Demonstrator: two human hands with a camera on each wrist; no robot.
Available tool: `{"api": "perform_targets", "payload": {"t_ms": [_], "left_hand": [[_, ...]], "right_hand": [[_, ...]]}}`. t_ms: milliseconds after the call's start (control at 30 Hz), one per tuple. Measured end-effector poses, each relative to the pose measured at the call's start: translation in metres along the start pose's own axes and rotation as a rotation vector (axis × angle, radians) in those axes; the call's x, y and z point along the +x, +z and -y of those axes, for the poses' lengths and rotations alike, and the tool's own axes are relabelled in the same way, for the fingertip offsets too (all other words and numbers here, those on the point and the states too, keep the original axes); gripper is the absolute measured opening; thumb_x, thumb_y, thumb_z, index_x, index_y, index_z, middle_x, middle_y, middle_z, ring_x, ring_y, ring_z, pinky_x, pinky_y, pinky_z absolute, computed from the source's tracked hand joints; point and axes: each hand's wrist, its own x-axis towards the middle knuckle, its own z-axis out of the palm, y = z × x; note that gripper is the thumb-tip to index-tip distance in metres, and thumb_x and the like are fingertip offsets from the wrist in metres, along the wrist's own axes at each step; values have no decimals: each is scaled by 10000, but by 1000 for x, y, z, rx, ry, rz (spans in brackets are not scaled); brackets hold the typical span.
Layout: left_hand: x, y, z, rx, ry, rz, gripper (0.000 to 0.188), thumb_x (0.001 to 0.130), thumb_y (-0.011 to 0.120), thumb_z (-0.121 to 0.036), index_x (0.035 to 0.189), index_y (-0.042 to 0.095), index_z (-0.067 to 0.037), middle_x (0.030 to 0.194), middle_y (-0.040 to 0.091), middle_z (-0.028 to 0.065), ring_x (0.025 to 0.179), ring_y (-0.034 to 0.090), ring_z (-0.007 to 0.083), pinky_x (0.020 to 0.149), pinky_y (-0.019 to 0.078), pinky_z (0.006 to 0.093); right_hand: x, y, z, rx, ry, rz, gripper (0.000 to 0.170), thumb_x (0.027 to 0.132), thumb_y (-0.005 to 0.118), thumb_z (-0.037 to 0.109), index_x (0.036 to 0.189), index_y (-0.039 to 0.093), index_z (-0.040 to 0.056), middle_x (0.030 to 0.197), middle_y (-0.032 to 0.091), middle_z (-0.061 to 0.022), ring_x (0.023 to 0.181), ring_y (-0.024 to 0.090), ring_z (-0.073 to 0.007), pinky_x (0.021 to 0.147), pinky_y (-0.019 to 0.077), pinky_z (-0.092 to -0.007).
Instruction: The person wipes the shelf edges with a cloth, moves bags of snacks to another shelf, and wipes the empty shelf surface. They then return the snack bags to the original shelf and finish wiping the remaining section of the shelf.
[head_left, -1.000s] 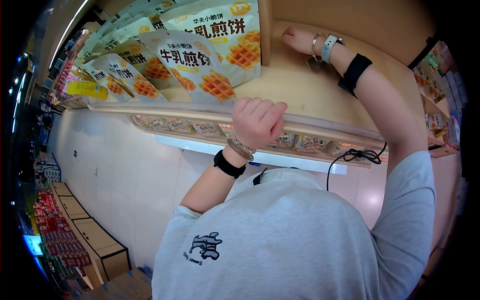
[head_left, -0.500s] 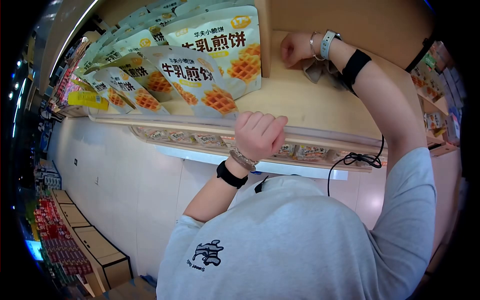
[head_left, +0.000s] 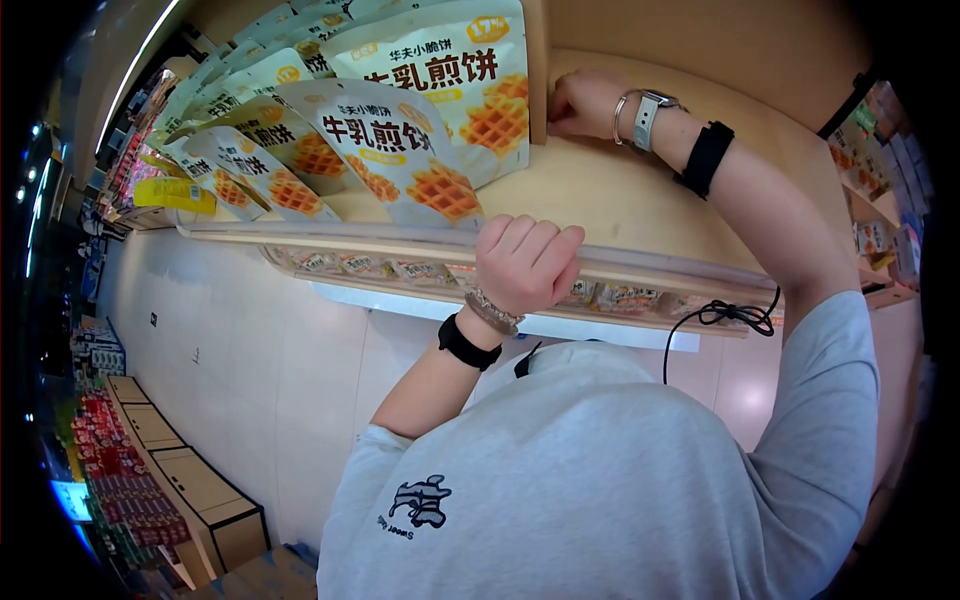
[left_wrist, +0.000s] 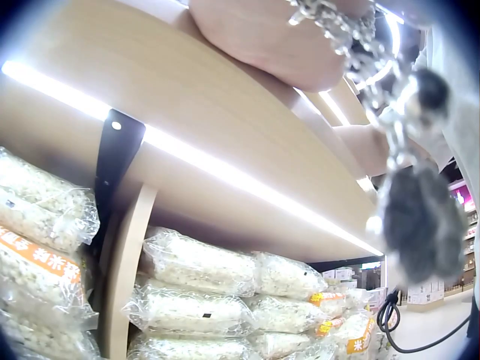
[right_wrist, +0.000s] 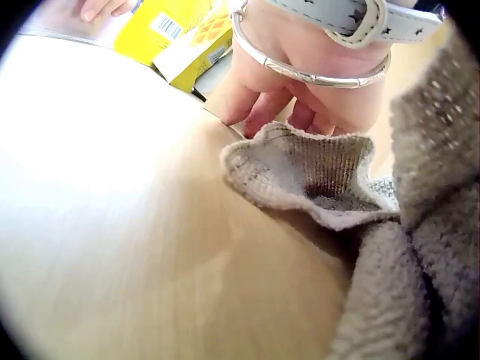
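Note:
Near the upright wooden divider (head_left: 538,75), my right hand (head_left: 590,105), with a silver bangle and pale watch strap, is low over the wooden shelf (head_left: 650,210). In the right wrist view its curled fingers hold a grey-beige ribbed cloth (right_wrist: 319,169), part of it hanging under the wrist; the fingertips are partly hidden. My left hand (head_left: 527,265), wearing a bracelet, grips the shelf's front edge beside a waffle pouch (head_left: 395,160). From beneath, the left wrist view shows the palm side of this hand (left_wrist: 274,45) against the shelf edge.
More waffle pouches (head_left: 270,180) stand left of the divider, by a yellow packet (head_left: 175,195). Clear bags (left_wrist: 199,307) are stacked on the shelf below. A looped black cable (head_left: 735,316) hangs near the front edge at right. Yellow packages (right_wrist: 184,34) show beyond my right hand.
My right hand has moved left to the divider, and the cloth seen under its wrist half a second ago is now out of the head view. My left hand keeps its grip on the edge.

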Motion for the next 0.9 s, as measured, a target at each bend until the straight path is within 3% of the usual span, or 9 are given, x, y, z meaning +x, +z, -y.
{"api": "perform_targets", "payload": {"t_ms": [233,900], "left_hand": [[0,1,0,-17,3,-14,228,584,575,-104,813,582,-116,620,450,1,557,442,170,546,328,304],[0,2,1,-27,3,-29,209,584,576,-97,792,582,-116,621,454,0,556,442,168,559,328,305]], "right_hand": [[1,-2,14,-33,129,12,152,707,649,225,816,696,131,759,661,-71,699,626,-244,640,490,-343],[6,10,10,13,202,-90,113,697,618,193,761,678,122,741,647,-91,693,614,-267,632,485,-356]]}}
